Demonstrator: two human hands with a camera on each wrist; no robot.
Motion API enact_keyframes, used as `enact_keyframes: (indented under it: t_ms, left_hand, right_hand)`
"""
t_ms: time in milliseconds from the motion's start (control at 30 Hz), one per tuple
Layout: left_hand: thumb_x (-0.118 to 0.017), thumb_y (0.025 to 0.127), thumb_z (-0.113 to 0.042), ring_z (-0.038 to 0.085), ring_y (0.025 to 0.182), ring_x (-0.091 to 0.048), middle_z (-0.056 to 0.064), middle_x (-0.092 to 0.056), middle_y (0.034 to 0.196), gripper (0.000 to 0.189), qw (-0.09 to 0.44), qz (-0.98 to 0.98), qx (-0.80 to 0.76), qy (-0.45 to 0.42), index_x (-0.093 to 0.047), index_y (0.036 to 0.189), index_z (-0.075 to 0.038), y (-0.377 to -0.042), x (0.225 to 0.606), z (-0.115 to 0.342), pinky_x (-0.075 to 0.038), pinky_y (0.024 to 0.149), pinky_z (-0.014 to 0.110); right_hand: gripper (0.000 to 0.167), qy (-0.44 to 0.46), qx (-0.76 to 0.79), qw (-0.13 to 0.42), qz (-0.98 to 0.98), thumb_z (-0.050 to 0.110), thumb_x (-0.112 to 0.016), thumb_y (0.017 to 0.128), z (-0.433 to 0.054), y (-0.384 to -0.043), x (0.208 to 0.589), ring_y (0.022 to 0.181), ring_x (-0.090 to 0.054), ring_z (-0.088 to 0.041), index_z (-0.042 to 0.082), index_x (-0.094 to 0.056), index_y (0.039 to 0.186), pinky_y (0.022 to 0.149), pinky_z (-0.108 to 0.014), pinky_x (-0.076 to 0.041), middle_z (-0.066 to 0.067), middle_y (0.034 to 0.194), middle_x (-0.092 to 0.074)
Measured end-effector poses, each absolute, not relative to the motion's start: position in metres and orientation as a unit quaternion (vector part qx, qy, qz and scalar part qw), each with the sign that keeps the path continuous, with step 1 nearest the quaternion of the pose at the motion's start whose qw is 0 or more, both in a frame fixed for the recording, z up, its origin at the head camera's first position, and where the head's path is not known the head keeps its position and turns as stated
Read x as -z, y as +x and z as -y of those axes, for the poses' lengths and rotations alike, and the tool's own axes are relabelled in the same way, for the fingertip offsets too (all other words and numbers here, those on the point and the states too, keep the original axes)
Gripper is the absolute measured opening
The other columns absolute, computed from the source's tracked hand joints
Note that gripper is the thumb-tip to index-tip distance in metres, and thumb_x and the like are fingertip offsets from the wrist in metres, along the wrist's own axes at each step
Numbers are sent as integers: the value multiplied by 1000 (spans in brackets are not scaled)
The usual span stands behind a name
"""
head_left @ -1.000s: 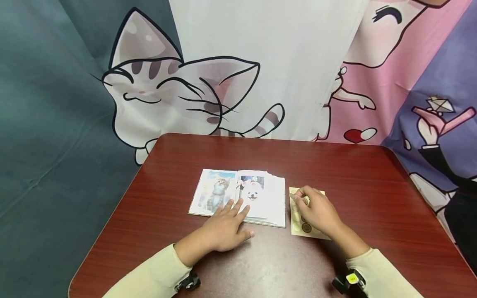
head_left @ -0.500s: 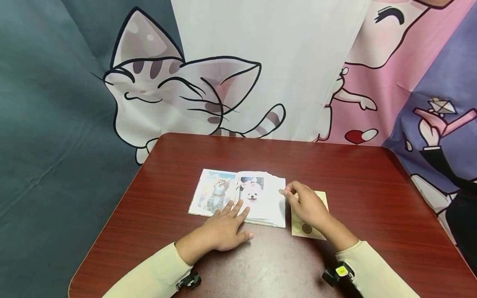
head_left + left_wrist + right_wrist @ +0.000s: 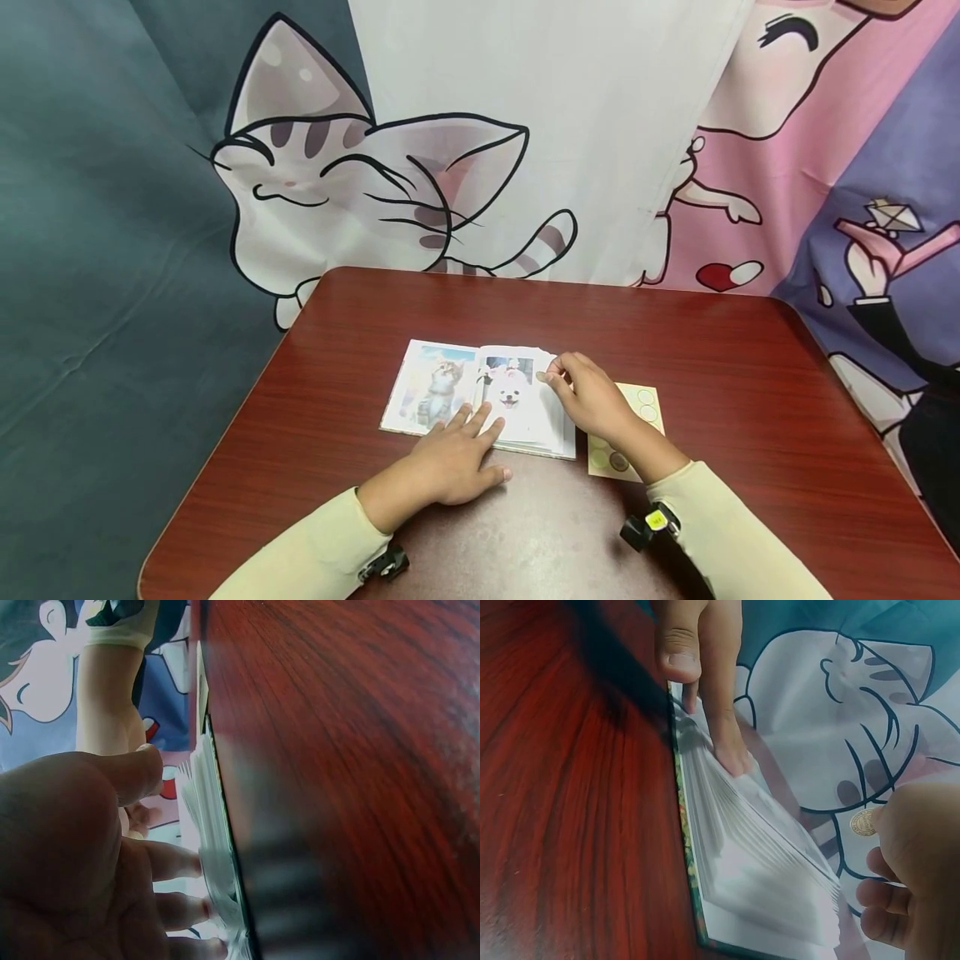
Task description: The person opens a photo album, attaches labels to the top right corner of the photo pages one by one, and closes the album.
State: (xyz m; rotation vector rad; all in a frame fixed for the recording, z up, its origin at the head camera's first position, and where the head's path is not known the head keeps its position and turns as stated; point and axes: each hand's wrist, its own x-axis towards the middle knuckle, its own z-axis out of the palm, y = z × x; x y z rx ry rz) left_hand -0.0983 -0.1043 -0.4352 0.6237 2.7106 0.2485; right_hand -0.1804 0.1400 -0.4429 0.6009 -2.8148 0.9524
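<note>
An open photo album (image 3: pixel 551 417) lies on the table, a kitten picture on its left page and a white dog picture (image 3: pixel 510 392) on its right. My left hand (image 3: pixel 461 467) rests with spread, straight fingers on the album's lower edge near the fold. Between thumb and index finger, my right hand (image 3: pixel 592 396) pinches a small round gold sticker (image 3: pixel 864 823) over the right page, beside the dog picture. In the right wrist view the album's many pages (image 3: pixel 772 855) fan up from the cover. A pale yellow sticker sheet (image 3: pixel 645 402) with round outlines lies partly under my right forearm.
One darker round sticker (image 3: pixel 618 461) shows near the sheet's lower edge. The reddish-brown wooden table (image 3: pixel 360 308) extends around the album. Behind it hangs a curtain (image 3: pixel 622 108) printed with cartoon animals.
My right hand has moved left from the sticker sheet to above the album's right page, carrying the gold sticker. My left hand has stayed on the album.
</note>
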Motion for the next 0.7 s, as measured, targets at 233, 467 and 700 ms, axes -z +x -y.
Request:
enact_keyframes:
  t_ms: [233, 467, 700]
  left_hand:
    - [-48, 99, -66, 35, 153, -20, 8, -21, 168, 77, 168, -957, -74, 223, -36, 161, -21, -98, 435, 104, -31, 115, 62]
    - [-48, 99, -66, 35, 153, -21, 7, -22, 168, 77, 167, -958, -70, 223, -36, 161, -22, -98, 435, 104, -32, 114, 61]
    - [-49, 99, -65, 35, 153, -21, 8, -21, 168, 77, 167, -958, -69, 224, -36, 161, -21, -98, 435, 104, -32, 114, 61]
  right_hand:
    - [11, 204, -306, 33, 929, 25, -62, 104, -129, -188, 442, 77, -52, -17, 15, -61, 97, 66, -36, -45, 1, 88, -56]
    - [10, 206, -304, 30, 930, 22, -60, 104, -118, -195, 444, 76, -52, -17, 15, -61, 99, 68, -37, -45, 1, 87, -56]
    - [10, 211, -294, 18, 932, 22, -60, 104, -109, -202, 448, 77, -52, -17, 14, -62, 99, 70, -38, -46, 0, 87, -57]
